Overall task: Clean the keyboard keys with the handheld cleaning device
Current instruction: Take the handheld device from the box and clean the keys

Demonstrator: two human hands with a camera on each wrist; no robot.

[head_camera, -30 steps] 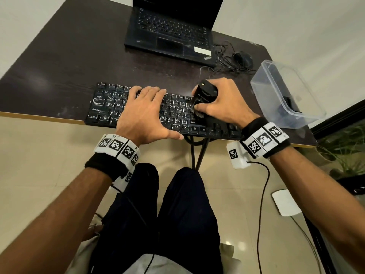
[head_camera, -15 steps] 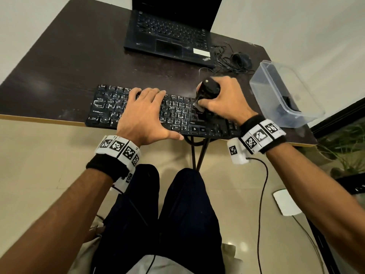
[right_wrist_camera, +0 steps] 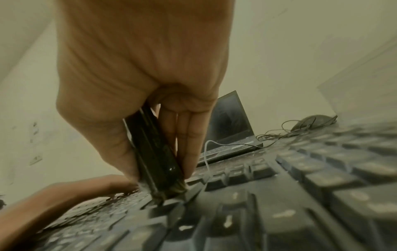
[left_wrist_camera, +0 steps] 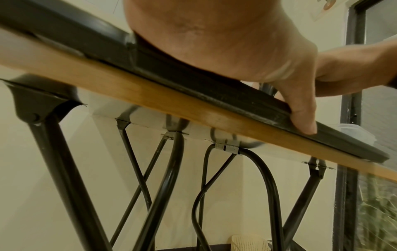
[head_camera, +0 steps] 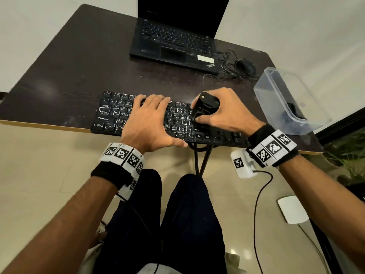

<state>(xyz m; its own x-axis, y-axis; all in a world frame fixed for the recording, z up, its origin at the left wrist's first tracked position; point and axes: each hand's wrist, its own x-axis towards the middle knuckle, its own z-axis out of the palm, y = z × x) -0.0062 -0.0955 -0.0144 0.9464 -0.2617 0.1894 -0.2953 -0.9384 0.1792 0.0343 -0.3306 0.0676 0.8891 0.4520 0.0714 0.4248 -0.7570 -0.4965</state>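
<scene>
Your right hand has its fingers and thumb wrapped round the cleaner, a black stubby device held upright with its top facing you and its tip down on the keys. In the right wrist view the cleaner stands nearly vertical, its tip touching a key gap about mid-keyboard, fingers lying straight and together along its far side and the thumb pressing from the left.

The keyboard lies along the near edge of the table, long axis left to right. Your left hand rests flat on it, fingers straight and together over the left-centre keys, thumb stretched right along the near edge; from the left wrist view the thumb presses the keyboard's front rim. So that hand only steadies.

The relation that matters: the tip sits just right of your left fingertips, with white-smeared keys under and left of that hand and darker, plainer keys to the right. I judge the left part is what remains, so a sweep along the long axis toward the left will soon meet the bracing hand; you would need to shift it.

The tub, clear plastic, stands far right, well apart from the keyboard, with a dark object inside that I cannot identify.
</scene>
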